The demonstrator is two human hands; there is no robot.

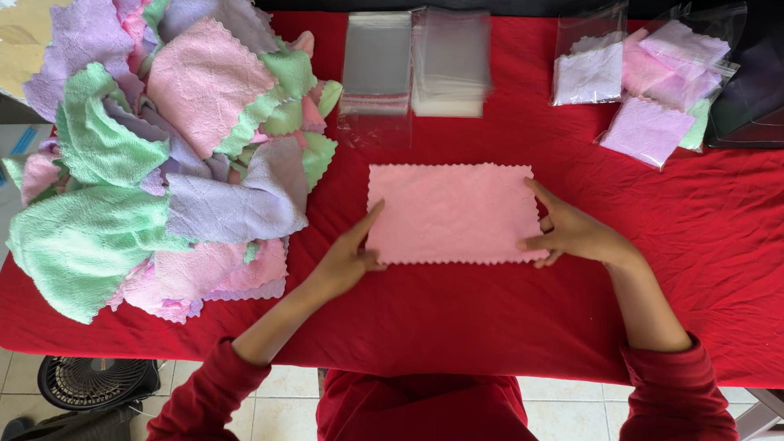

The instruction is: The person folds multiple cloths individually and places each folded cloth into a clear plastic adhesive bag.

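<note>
A pink cloth (pixel 453 212) with scalloped edges lies folded flat in the middle of the red tablecloth (pixel 506 310). My left hand (pixel 347 257) rests at the cloth's lower left edge, thumb and fingers touching it. On the opposite side, my right hand (pixel 572 233) pinches the right edge, its fingers spread along that side. Both sleeves are red.
A heap of pink, green and lilac cloths (pixel 163 147) fills the left side. Two stacks of clear plastic bags (pixel 416 65) lie at the back centre. Bagged cloths (pixel 645 82) sit at the back right. A black fan (pixel 98 380) stands on the tiled floor below.
</note>
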